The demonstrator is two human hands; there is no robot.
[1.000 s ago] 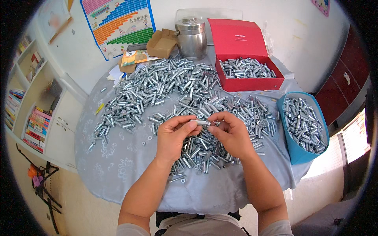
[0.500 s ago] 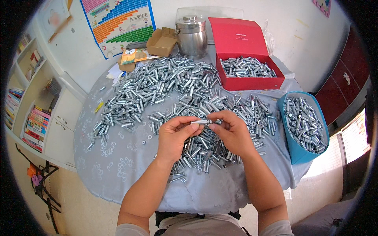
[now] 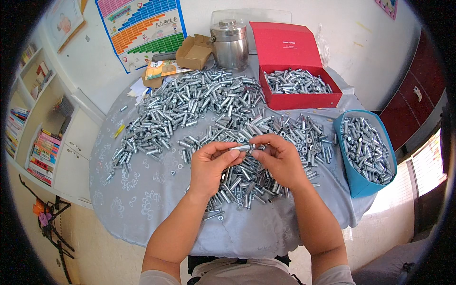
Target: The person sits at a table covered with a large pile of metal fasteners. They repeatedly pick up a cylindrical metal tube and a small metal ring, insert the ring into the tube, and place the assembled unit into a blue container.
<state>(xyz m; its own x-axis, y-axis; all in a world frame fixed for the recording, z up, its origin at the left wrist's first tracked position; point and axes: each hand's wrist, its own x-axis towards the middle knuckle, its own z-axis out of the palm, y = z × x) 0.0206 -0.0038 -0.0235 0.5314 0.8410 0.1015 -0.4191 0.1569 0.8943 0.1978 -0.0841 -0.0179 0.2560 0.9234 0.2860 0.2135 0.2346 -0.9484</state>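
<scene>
Between my two hands lies a silvery expansion bolt (image 3: 242, 148), held level over the heap. My left hand (image 3: 209, 164) pinches its sleeve end between thumb and fingers. At the other end my right hand (image 3: 279, 161) pinches with thumb and forefinger; its fingertips partly hide that end. Below my hands spreads a pile of loose bolts, sleeves, nuts and washers (image 3: 247, 183). Behind it, to the left, is a larger heap of similar metal expansion bolts (image 3: 190, 102).
A red box (image 3: 304, 100) with its lid raised holds more bolts at the back right. Nearer stands a blue fabric bin (image 3: 354, 166) filled with them. A steel pot (image 3: 230, 47) and an open cardboard box (image 3: 194, 51) are at the back. A grey cloth (image 3: 142, 204) covers the table.
My hands hold nearly the same place and grip. The bolt between them has tilted very slightly; the view has shifted a little.
</scene>
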